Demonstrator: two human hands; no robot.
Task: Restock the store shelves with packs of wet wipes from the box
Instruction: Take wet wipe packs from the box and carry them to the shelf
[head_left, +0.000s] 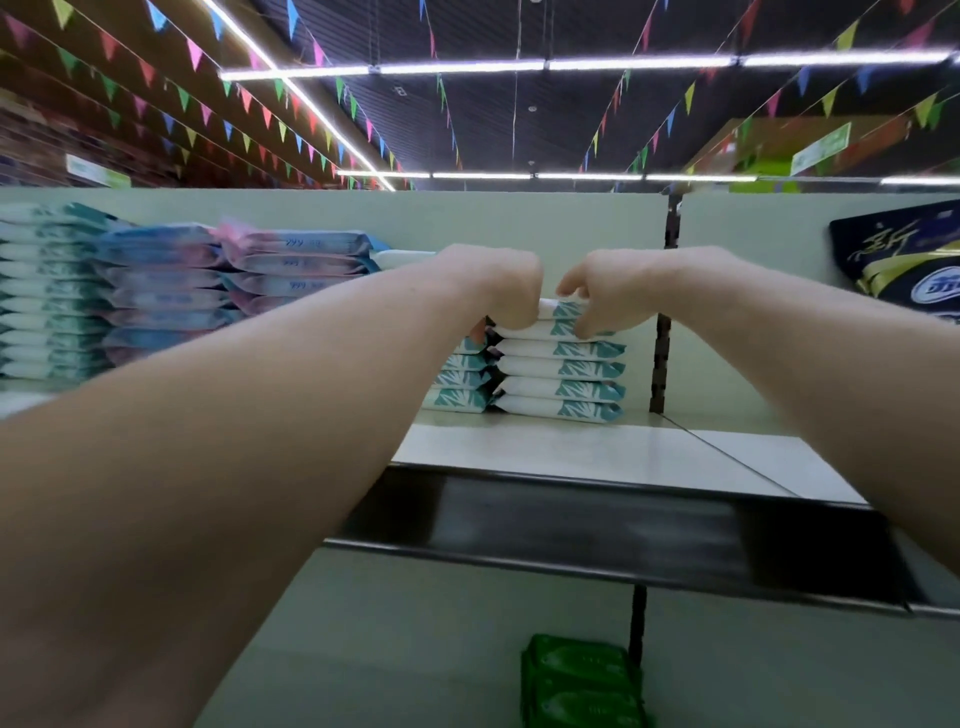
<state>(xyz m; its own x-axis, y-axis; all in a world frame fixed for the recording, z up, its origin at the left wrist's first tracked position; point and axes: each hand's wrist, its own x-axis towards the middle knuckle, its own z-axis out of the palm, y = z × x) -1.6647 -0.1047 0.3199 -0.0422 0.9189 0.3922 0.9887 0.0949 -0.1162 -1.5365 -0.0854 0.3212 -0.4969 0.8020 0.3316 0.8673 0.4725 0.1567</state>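
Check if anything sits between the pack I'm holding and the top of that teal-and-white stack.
Nothing visible does. The top pack, gripped at its ends by the left hand and right hand, already lies on the teal-and-white stack. The shelf upright to the right stands apart from it.

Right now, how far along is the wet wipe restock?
Done: two stacks of white-and-teal plastic wet wipe packs stand side by side on the pale metal shelf. In hand: the left hand and right hand grip the top pack of the right stack. Left: bare shelf in front could take more; the box is out of view, so the remaining count is unknown.
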